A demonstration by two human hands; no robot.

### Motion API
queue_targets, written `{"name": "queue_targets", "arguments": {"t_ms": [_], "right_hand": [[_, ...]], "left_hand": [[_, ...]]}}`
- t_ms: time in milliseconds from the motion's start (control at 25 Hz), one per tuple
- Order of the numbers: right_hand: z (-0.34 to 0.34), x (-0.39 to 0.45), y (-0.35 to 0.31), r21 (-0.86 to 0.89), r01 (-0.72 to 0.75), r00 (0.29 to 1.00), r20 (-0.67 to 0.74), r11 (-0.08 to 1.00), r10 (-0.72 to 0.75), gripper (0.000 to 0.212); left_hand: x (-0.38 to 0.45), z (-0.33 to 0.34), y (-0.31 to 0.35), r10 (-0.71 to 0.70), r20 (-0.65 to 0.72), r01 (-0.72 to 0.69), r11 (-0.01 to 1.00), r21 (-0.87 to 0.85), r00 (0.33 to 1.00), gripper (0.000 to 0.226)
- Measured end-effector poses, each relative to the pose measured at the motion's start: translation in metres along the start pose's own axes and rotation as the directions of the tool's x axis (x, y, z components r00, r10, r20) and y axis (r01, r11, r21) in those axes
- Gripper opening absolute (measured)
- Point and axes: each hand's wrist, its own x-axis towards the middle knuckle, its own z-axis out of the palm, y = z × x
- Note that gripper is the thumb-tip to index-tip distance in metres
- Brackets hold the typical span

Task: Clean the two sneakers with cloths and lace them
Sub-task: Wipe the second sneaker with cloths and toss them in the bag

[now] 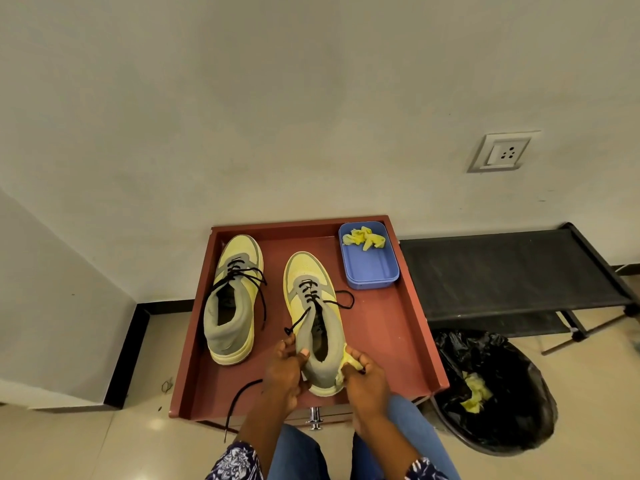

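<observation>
A yellow-and-grey sneaker with black laces sits on a red tabletop. The left hand grips its heel; the right hand pinches a yellow cloth against it, mostly hidden by fingers. A second sneaker stands just left.

You are looking at two sneakers, three yellow cloths, one blue tray, one bin.
</observation>
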Motion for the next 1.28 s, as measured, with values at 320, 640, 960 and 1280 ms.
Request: {"name": "queue_targets", "arguments": {"t_ms": [320,640,960,1280], "right_hand": [[0.010,0.055,-0.039,-0.161,0.032,0.992,0.127,0.986,-0.012,0.036],[0.003,0.050,-0.050,-0.200,0.351,0.887,0.385,0.915,-0.256,0.038],[-0.011,0.021,-0.016,-0.201,0.395,0.903,0.264,0.897,-0.338,0.032],[-0.005,0.022,-0.012,-0.245,0.203,0.974,0.153,0.948,-0.169,0.037]], "left_hand": [[0.001,-0.001,0.001,-0.013,0.016,0.014,1.000,-0.017,1.000,0.029],[0.006,-0.001,-0.003,0.001,0.015,0.000,0.999,-0.032,1.000,0.029],[0.006,0.000,-0.006,0.023,0.002,-0.022,0.998,-0.053,1.000,0.031],[0.005,0.001,-0.008,0.029,-0.021,-0.030,0.998,-0.059,0.999,0.027]]}}
